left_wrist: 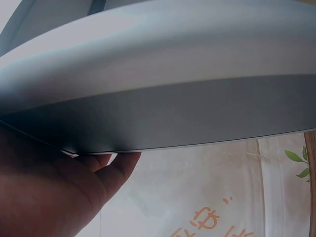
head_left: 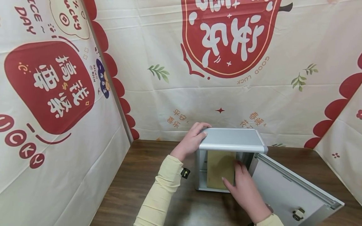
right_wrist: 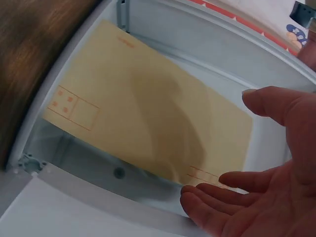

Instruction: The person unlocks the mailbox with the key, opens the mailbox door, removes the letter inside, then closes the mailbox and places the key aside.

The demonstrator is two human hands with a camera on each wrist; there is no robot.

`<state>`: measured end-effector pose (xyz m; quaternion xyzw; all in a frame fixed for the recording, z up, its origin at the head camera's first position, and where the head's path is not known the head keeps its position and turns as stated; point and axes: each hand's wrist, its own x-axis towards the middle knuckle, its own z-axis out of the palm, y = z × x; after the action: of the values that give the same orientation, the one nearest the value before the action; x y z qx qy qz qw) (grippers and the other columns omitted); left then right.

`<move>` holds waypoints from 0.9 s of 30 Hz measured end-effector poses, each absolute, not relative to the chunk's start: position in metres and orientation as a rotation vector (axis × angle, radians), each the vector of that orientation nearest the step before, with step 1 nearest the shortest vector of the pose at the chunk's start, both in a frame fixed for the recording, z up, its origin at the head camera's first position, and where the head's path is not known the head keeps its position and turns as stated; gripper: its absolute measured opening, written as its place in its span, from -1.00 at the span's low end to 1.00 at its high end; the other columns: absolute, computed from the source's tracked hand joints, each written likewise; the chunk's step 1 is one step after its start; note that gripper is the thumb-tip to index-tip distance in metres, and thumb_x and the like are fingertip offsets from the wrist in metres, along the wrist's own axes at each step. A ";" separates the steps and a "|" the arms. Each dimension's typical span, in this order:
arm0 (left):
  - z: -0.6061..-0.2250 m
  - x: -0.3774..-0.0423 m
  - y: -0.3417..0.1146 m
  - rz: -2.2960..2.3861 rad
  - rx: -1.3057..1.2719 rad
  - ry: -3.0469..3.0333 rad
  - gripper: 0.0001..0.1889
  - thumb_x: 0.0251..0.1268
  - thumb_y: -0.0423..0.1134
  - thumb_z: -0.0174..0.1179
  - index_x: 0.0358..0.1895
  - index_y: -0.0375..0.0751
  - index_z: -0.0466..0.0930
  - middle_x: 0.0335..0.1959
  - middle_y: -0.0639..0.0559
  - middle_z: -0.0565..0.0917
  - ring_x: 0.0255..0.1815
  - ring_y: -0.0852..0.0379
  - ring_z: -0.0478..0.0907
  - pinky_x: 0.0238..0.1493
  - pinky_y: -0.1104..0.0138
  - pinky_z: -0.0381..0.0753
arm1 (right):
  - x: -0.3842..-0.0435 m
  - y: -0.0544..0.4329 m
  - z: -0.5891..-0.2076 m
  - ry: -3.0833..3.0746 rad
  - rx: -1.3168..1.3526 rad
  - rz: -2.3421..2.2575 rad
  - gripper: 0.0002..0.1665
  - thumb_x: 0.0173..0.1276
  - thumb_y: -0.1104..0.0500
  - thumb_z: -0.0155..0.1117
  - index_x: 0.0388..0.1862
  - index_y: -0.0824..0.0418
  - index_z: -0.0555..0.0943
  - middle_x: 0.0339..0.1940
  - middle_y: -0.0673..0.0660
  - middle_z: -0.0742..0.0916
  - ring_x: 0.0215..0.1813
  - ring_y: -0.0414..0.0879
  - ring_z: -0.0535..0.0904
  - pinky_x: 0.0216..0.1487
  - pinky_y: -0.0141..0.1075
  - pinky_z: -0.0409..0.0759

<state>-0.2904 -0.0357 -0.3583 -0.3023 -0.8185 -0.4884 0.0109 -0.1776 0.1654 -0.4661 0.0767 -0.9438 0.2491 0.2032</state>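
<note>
The left hand [head_left: 193, 138] grips the top left edge of the box [head_left: 233, 138], whose door [head_left: 282, 190] is swung out to the right. The right hand [head_left: 245, 187], fingers loosely extended and thumb apart, reaches into the front beside the envelope [head_left: 219, 166] standing inside; I cannot tell whether the fingertips touch it.

The left hand [head_left: 190, 141] reaches forward, its forearm [head_left: 161, 191] slanting back below it; lower and to its right, the right hand [head_left: 244, 188] has loosely extended fingers [right_wrist: 254, 180], the thumb [right_wrist: 271, 101] spread apart from them
</note>
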 end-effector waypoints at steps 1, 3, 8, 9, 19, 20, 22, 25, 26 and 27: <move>-0.358 -0.290 -0.036 -1.524 -0.941 -2.553 -0.66 0.40 -0.26 -0.09 0.17 -0.13 0.48 0.08 0.03 0.40 0.07 0.11 0.35 0.06 0.23 0.34 | -0.179 0.165 -0.468 -2.636 0.205 0.708 -0.10 0.13 0.11 0.43 0.27 0.59 0.24 0.15 0.57 0.40 0.12 0.42 0.41 0.02 0.20 0.40; -0.358 -0.290 -0.036 -1.524 -0.941 -2.550 -0.67 0.40 -0.27 -0.09 0.16 -0.13 0.48 0.08 0.02 0.40 0.06 0.11 0.35 0.05 0.24 0.34 | -0.181 0.165 -0.472 -2.639 0.183 0.742 -0.09 0.14 0.12 0.42 0.27 0.60 0.21 0.16 0.59 0.38 0.12 0.43 0.40 0.03 0.20 0.39; -0.357 -0.290 -0.035 -1.533 -0.938 -2.548 -0.68 0.41 -0.28 -0.09 0.16 -0.13 0.48 0.09 0.02 0.40 0.05 0.11 0.35 0.04 0.25 0.34 | -0.186 0.163 -0.480 -2.660 0.117 0.827 -0.06 0.18 0.12 0.38 0.33 0.58 0.13 0.20 0.62 0.33 0.13 0.47 0.38 0.04 0.21 0.38; -0.357 -0.290 -0.035 -1.534 -0.937 -2.548 -0.68 0.41 -0.28 -0.09 0.16 -0.13 0.48 0.09 0.02 0.40 0.05 0.11 0.35 0.03 0.25 0.34 | -0.187 0.163 -0.481 -2.668 0.104 0.837 -0.05 0.19 0.12 0.37 0.35 0.58 0.10 0.21 0.63 0.32 0.15 0.47 0.37 0.05 0.22 0.38; -0.359 -0.290 -0.035 -1.561 -0.924 -2.554 -0.67 0.43 -0.26 -0.11 0.17 -0.10 0.48 0.11 0.04 0.38 0.07 0.11 0.34 0.04 0.22 0.34 | -0.198 0.161 -0.491 -2.684 0.036 0.937 -0.02 0.23 0.14 0.30 0.38 0.58 0.00 0.27 0.65 0.22 0.19 0.49 0.30 0.06 0.23 0.37; -0.359 -0.290 -0.035 -1.558 -0.927 -2.553 -0.68 0.44 -0.26 -0.11 0.17 -0.09 0.48 0.11 0.04 0.38 0.08 0.11 0.33 0.05 0.22 0.34 | -0.199 0.161 -0.492 -2.687 0.023 0.955 -0.02 0.24 0.13 0.29 0.39 0.57 -0.01 0.28 0.65 0.21 0.20 0.50 0.30 0.06 0.23 0.37; -0.359 -0.290 -0.035 -1.556 -0.932 -2.547 -0.68 0.44 -0.26 -0.10 0.16 -0.10 0.48 0.11 0.03 0.39 0.08 0.11 0.33 0.06 0.22 0.33 | -0.201 0.162 -0.493 -2.702 -0.010 0.996 -0.01 0.26 0.12 0.26 0.42 0.56 -0.05 0.30 0.64 0.18 0.22 0.50 0.27 0.08 0.24 0.35; -0.359 -0.290 -0.035 -1.551 -0.937 -2.543 -0.68 0.43 -0.27 -0.10 0.16 -0.10 0.48 0.11 0.02 0.39 0.09 0.11 0.33 0.07 0.23 0.33 | -0.204 0.162 -0.496 -2.711 -0.050 1.044 0.02 0.28 0.11 0.24 0.44 0.53 -0.13 0.33 0.63 0.14 0.26 0.50 0.22 0.12 0.25 0.30; -0.359 -0.290 -0.035 -1.549 -0.937 -2.543 -0.68 0.42 -0.27 -0.10 0.16 -0.10 0.48 0.11 0.02 0.39 0.08 0.12 0.33 0.06 0.24 0.33 | -0.205 0.162 -0.497 -2.703 -0.056 1.053 0.02 0.28 0.12 0.24 0.44 0.52 -0.13 0.34 0.63 0.14 0.27 0.49 0.21 0.13 0.25 0.29; -0.359 -0.290 -0.035 -1.545 -0.939 -2.542 -0.68 0.42 -0.28 -0.10 0.16 -0.11 0.48 0.11 0.02 0.39 0.08 0.12 0.33 0.06 0.24 0.33 | -0.206 0.162 -0.499 -2.697 -0.059 1.062 0.02 0.28 0.13 0.23 0.45 0.52 -0.14 0.34 0.63 0.14 0.28 0.49 0.19 0.15 0.24 0.28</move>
<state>-0.2901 -0.0353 -0.3588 -0.3009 -0.8149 -0.4953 0.0109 -0.2061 0.1621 -0.4985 -0.0203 -0.9234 0.3637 0.1209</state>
